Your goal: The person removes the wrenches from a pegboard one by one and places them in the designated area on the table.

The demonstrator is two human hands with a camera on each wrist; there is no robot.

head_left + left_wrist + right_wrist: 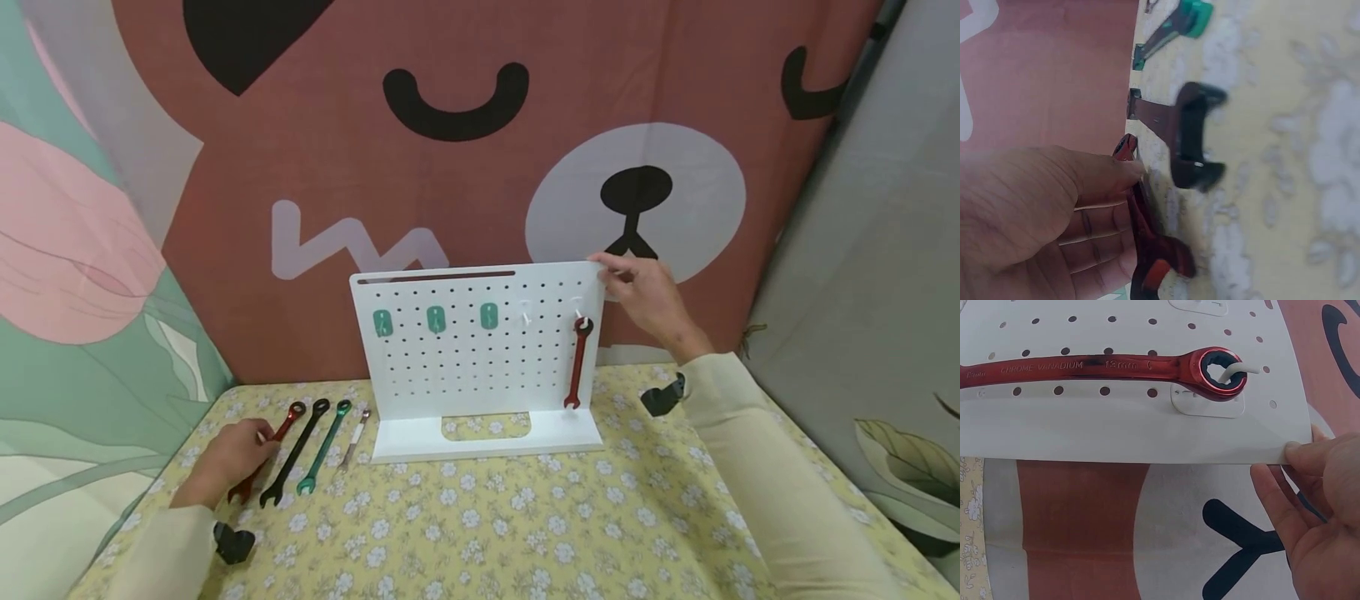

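At the left of the table my left hand (pixel 227 458) pinches a red combination wrench (pixel 1141 215) between thumb and fingers. Its ring end points toward the back, the forked end toward me. Beside it lie a black wrench (pixel 298 454), a green wrench (pixel 327 442) and a small silvery wrench (pixel 356 437) with a pale label. My right hand (pixel 651 298) grips the upper right corner of a white pegboard (pixel 450 371), thumb on the front face. Another red wrench (pixel 1091 370), marked 13mm, hangs by its ring on a white hook (pixel 1238 370) near that edge.
Three green hook plates, the middle one (pixel 437 319) among them, sit along the board's upper rows, with a bare white hook (pixel 527 317) to their right. The board's base (pixel 408 442) stands on a flowered tablecloth (pixel 465 533). A printed cloth (pixel 330 192) hangs behind.
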